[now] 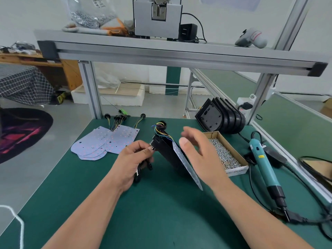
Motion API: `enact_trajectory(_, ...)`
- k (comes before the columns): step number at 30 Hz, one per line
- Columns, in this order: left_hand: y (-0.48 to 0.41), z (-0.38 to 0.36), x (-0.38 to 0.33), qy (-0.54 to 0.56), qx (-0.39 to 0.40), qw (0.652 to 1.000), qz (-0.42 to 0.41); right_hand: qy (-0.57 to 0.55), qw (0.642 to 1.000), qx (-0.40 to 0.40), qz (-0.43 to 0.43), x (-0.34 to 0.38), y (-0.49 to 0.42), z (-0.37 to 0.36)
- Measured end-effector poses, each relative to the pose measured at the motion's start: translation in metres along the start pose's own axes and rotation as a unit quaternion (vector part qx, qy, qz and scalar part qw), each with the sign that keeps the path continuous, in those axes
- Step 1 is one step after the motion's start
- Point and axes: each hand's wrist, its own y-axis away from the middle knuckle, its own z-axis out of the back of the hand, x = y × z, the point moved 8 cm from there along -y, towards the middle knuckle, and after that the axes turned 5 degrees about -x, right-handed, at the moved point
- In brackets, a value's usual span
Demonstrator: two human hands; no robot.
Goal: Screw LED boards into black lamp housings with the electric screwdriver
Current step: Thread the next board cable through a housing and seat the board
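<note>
Housing (162, 150), black and tilted on edge above the table (143, 212), is pinched by the left grip (131, 159), LED board (186, 165) leaned against it. Right grip (197, 151) is held open beside the board, empty. Electric screwdriver (264, 162) is laid at right.

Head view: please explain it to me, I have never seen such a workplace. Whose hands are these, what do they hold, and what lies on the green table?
One camera worn on a person's head looks down at their two bare hands; there is no robot. The left hand holds a black lamp housing tilted on its edge, with an LED board leaning against it. The right hand is open beside that board. On the green table lie spare LED boards, a box of screws, an electric screwdriver and stacked housings.
</note>
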Motion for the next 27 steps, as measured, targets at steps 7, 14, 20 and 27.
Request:
enact_trajectory(7, 0.0, -0.004, -0.002, 0.0, 0.021, 0.999, -0.025, 0.088, 0.988, 0.096, 0.084, 0.044, -0.013, -0.027)
enact_trajectory(14, -0.002, -0.007, 0.0, -0.031, 0.006, 0.998, -0.062, 0.051, 0.983, 0.157, 0.079, 0.049, -0.019, -0.028)
enact_trajectory(20, -0.007, 0.005, 0.004, -0.049, -0.05, 0.995, -0.065, -0.051, 0.986, 0.143, 0.062, 0.046, -0.018, -0.015)
enact_trajectory(27, -0.004, -0.005, 0.002, -0.076, -0.005, 0.994, -0.078, 0.006, 0.997, 0.058, 0.046, 0.038, -0.036, 0.019)
